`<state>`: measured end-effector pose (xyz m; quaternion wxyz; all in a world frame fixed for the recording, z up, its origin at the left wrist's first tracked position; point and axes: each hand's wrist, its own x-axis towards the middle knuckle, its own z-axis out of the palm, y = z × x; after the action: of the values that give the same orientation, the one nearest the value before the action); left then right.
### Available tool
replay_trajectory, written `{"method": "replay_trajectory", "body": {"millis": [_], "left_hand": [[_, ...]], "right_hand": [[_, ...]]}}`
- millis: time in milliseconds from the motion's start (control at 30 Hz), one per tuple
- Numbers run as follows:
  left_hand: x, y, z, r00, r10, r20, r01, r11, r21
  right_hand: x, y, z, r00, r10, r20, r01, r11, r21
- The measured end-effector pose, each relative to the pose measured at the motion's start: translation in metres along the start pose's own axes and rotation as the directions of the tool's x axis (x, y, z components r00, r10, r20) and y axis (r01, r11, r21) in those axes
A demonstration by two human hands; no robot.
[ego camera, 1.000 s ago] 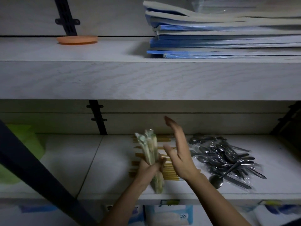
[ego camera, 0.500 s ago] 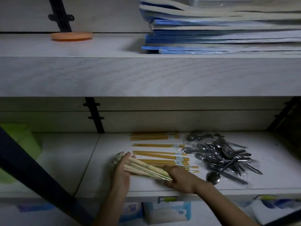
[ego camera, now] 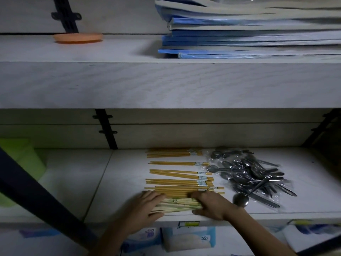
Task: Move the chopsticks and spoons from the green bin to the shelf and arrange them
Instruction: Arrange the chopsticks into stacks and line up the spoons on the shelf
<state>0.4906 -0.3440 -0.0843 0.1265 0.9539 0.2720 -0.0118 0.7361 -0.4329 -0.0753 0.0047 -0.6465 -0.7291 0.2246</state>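
Two hands are showing: the left hand [ego camera: 142, 206] and the right hand [ego camera: 212, 204]. One pale wrapped bundle of chopsticks [ego camera: 175, 203] is lying between them. One orange lid [ego camera: 78, 37] and one green bin [ego camera: 20, 159] are showing. The yellow chopsticks [ego camera: 177, 180], spoons [ego camera: 245, 174] and blue folders [ego camera: 249, 34] are blurring past counting.

On the upper board you see an orange disc [ego camera: 78, 37] lying flat at the left, just in front of a black bracket [ego camera: 66, 15], and a stack of blue folders [ego camera: 249, 34] at the right. Below the front edge you see tissue packs [ego camera: 188, 238], one marked 52, and a dark bar [ego camera: 36, 198] slants across your lower left.
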Motion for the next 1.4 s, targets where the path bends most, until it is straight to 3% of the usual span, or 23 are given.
{"method": "replay_trajectory", "body": {"millis": [300,433,700,867,1033,1200,1400], "left_hand": [[0.014,-0.019,0.018,0.975,0.128,-0.18,-0.099,0.982,0.159],[0.011,-0.019,0.021,0.972,0.181,-0.151,-0.152,0.971,0.184],[0.003,-0.027,0.021,0.997,0.07,-0.015,-0.068,0.991,0.12],[0.0,-0.019,0.014,0.992,0.046,-0.118,-0.043,0.999,0.031],[0.007,-0.02,0.007,0.989,-0.096,-0.11,0.077,0.983,-0.165],[0.015,-0.022,0.001,0.991,-0.087,-0.099,0.07,0.984,-0.163],[0.027,-0.016,0.001,0.991,-0.102,-0.083,0.082,0.973,-0.214]], "right_hand": [[0.01,0.009,0.004,0.992,0.053,-0.111,-0.054,0.998,-0.007],[0.005,0.014,0.01,0.993,0.036,-0.111,-0.031,0.999,0.041],[-0.011,0.02,0.011,0.986,0.034,-0.161,0.023,0.94,0.34],[-0.013,0.017,0.013,0.986,0.068,-0.151,-0.012,0.94,0.341],[-0.009,0.014,0.004,0.976,0.06,-0.21,0.007,0.952,0.307],[0.005,0.009,-0.011,0.959,0.106,-0.264,-0.042,0.97,0.239],[0.029,0.006,-0.025,0.969,0.163,-0.184,-0.152,0.986,0.07]]}}
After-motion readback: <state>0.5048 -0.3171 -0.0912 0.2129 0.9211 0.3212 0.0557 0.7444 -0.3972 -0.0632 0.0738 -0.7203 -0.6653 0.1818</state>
